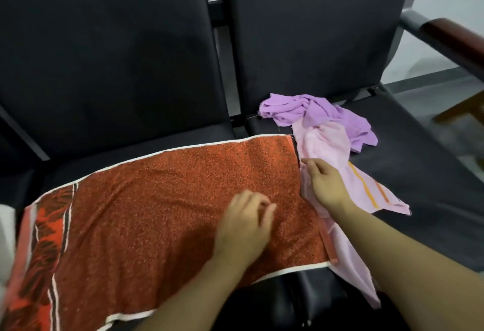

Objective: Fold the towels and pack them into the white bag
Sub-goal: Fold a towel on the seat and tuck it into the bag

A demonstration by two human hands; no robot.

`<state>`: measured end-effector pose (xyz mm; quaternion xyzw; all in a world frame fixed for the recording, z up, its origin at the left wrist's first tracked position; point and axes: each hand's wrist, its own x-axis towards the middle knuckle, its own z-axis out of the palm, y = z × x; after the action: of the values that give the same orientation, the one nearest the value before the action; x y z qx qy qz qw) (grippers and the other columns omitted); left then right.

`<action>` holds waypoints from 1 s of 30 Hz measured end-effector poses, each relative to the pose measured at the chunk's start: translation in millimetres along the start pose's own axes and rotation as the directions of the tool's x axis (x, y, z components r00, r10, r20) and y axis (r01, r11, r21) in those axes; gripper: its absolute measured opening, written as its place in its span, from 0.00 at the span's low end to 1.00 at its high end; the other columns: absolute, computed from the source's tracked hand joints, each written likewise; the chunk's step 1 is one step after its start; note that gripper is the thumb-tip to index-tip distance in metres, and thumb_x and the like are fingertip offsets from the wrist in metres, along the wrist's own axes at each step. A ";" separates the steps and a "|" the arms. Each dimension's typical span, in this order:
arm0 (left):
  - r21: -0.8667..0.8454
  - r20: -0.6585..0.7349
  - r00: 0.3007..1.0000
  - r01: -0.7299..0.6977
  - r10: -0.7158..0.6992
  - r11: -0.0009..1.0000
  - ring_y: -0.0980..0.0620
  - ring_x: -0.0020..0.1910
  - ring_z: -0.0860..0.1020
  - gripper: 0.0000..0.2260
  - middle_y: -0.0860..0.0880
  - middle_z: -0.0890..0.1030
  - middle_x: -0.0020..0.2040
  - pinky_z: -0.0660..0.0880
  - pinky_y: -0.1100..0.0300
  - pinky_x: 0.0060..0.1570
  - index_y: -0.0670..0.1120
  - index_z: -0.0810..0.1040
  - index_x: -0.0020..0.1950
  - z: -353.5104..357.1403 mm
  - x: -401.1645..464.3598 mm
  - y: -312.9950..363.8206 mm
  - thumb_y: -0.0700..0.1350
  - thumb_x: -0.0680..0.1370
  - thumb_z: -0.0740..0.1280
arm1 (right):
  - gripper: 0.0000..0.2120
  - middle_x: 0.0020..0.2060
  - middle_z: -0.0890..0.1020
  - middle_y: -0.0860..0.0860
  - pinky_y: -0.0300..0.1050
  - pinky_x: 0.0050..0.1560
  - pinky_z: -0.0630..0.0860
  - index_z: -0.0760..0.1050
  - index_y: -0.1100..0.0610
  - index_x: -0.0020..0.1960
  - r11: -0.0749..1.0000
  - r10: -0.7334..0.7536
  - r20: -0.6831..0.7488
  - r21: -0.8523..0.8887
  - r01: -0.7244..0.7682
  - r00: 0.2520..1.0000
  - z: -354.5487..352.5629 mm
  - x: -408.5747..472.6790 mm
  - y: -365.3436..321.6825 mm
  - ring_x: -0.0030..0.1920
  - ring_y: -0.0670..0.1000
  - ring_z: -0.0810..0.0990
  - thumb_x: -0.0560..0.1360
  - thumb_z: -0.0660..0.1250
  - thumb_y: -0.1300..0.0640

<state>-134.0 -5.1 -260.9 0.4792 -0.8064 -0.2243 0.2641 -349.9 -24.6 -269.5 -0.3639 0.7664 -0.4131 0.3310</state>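
Note:
A large orange-red towel (162, 199) with a white hem and a patterned left end lies spread flat over the black seats. My left hand (245, 226) rests on its right half with fingers loosely curled, holding nothing. My right hand (324, 186) lies at the towel's right edge, on top of a pale pink towel (327, 144) with orange stripes; its fingers are spread and not clearly gripping. A crumpled purple towel (327, 113) sits behind the pink one on the right seat. A sliver of white at the far left edge (6, 226) may be the bag.
The towels lie on a row of black padded seats (419, 173) with tall backrests (110, 63). A dark wooden armrest (455, 40) on a metal frame stands at the right. Grey floor and a white wall show beyond it.

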 end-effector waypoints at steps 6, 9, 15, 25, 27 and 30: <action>-0.138 0.363 0.901 0.303 -0.237 0.943 0.45 0.47 0.82 0.09 0.49 0.85 0.44 0.76 0.51 0.48 0.49 0.80 0.46 56.9 4.9 78.9 0.54 0.78 0.69 | 0.13 0.56 0.82 0.54 0.41 0.53 0.78 0.78 0.60 0.62 0.968 0.056 0.029 0.245 -0.062 0.998 -12.5 2.9 4.7 0.53 0.51 0.80 0.85 0.57 0.61; 0.062 0.317 0.897 0.306 -0.309 0.950 0.44 0.54 0.81 0.15 0.50 0.82 0.52 0.75 0.49 0.53 0.50 0.78 0.52 65.9 2.0 88.7 0.61 0.78 0.67 | 0.11 0.57 0.82 0.54 0.43 0.52 0.78 0.78 0.55 0.56 0.940 0.083 0.067 0.325 -0.101 0.994 -12.8 3.9 7.3 0.51 0.51 0.81 0.85 0.56 0.62; 0.209 0.383 0.802 0.409 -0.459 0.888 0.41 0.58 0.81 0.28 0.43 0.82 0.56 0.76 0.52 0.53 0.46 0.79 0.57 69.1 22.1 93.0 0.68 0.70 0.73 | 0.11 0.58 0.81 0.54 0.43 0.59 0.78 0.76 0.57 0.61 0.885 0.075 0.083 0.454 -0.104 0.994 -10.9 6.9 2.2 0.55 0.50 0.81 0.84 0.58 0.63; 0.218 0.406 0.751 0.474 -0.521 0.853 0.41 0.60 0.80 0.35 0.41 0.82 0.57 0.76 0.54 0.56 0.43 0.79 0.58 68.1 36.5 81.8 0.70 0.65 0.76 | 0.13 0.50 0.83 0.49 0.32 0.47 0.76 0.78 0.57 0.62 0.851 0.126 0.270 0.466 -0.244 0.954 -7.7 10.1 -0.5 0.47 0.43 0.81 0.85 0.56 0.63; 0.258 0.396 0.744 0.472 -0.538 0.843 0.41 0.62 0.79 0.36 0.42 0.81 0.61 0.76 0.53 0.57 0.43 0.78 0.60 71.8 36.2 82.8 0.69 0.67 0.75 | 0.14 0.52 0.82 0.50 0.34 0.50 0.75 0.77 0.59 0.66 0.862 0.133 0.306 0.433 -0.263 0.943 -7.4 15.7 1.2 0.51 0.45 0.79 0.85 0.56 0.62; 0.274 0.411 0.753 0.435 -0.514 0.858 0.42 0.61 0.80 0.35 0.42 0.82 0.58 0.76 0.54 0.56 0.43 0.79 0.58 74.2 39.8 78.9 0.71 0.67 0.74 | 0.14 0.45 0.81 0.49 0.38 0.50 0.73 0.79 0.57 0.62 0.891 0.144 0.324 0.368 -0.265 0.935 -9.8 31.2 -4.9 0.45 0.47 0.77 0.83 0.58 0.64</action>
<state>-249.1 2.2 -260.4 0.6191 -0.7124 -0.3275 -0.0446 -372.5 -48.6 -267.3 -0.2597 0.6418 -0.4682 0.5491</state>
